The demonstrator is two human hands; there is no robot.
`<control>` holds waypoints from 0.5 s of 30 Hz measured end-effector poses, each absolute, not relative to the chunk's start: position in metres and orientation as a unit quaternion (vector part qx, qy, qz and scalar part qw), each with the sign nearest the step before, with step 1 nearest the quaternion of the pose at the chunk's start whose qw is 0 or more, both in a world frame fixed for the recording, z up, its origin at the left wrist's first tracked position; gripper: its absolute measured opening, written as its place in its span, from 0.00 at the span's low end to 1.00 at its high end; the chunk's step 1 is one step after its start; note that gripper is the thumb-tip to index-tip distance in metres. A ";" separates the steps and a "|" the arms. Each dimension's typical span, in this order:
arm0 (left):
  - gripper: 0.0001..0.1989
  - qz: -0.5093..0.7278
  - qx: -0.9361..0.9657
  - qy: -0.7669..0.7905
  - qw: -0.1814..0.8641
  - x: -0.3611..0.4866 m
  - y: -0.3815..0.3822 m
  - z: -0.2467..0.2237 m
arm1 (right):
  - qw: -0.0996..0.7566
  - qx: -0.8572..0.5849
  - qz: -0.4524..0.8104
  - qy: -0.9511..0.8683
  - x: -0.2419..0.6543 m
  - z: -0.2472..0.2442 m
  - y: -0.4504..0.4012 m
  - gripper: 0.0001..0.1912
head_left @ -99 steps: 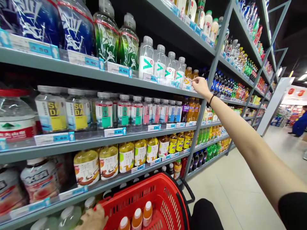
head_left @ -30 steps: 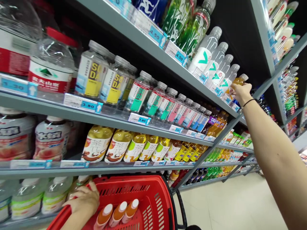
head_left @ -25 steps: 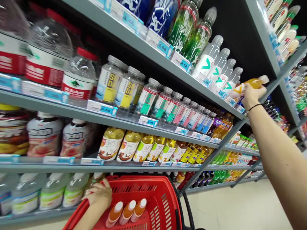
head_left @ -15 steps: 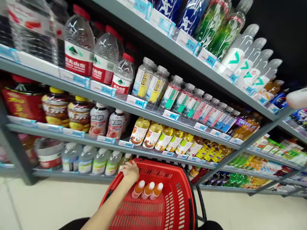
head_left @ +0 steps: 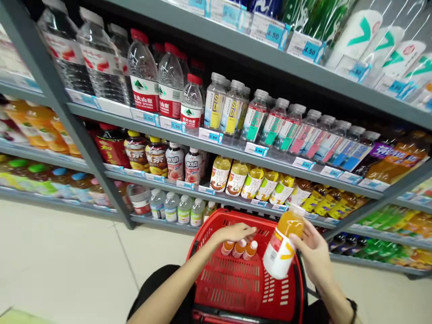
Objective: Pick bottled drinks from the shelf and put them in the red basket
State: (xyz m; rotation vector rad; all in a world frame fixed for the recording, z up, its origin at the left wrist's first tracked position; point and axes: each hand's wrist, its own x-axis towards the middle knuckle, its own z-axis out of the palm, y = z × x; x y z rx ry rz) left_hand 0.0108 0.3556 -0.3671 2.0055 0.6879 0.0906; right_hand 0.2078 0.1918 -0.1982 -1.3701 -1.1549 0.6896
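My right hand (head_left: 313,249) grips an orange drink bottle (head_left: 281,245) with a white cap and a white and red label, tilted above the right side of a red shopping basket (head_left: 229,288). The fingers lie partly behind the bottle. My left hand (head_left: 236,232) hovers over the basket's far left part, palm down with fingers stretched out, holding nothing. Just below it, three small orange bottles (head_left: 239,248) with white caps stand together inside the basket, partly covered by the hand.
Shelves of drinks stand close ahead. Water bottles (head_left: 145,74) and clear drink bottles (head_left: 232,108) fill the middle shelf, and yellow tea bottles (head_left: 238,176) sit lower down. A grey shelf post (head_left: 72,112) rises at left. Pale floor tiles (head_left: 60,252) lie at lower left.
My left hand has let go of the basket's far rim and moved over its inside. My right hand has come into view with the orange drink bottle. The view has shifted left.
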 end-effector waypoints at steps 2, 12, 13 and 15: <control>0.44 0.033 0.773 0.225 0.592 0.019 0.336 -0.357 | 0.617 -0.584 0.297 -0.435 0.192 -0.249 0.201 0.32; 0.28 0.253 0.649 0.312 0.646 0.041 0.267 -0.394 | 0.670 -0.516 0.406 -0.347 0.196 -0.353 0.220 0.28; 0.25 0.265 0.651 0.320 0.635 0.042 0.264 -0.397 | 0.672 -0.497 0.426 -0.347 0.196 -0.357 0.219 0.29; 0.24 0.279 0.642 0.318 0.639 0.043 0.257 -0.400 | 0.668 -0.461 0.464 -0.355 0.196 -0.364 0.216 0.33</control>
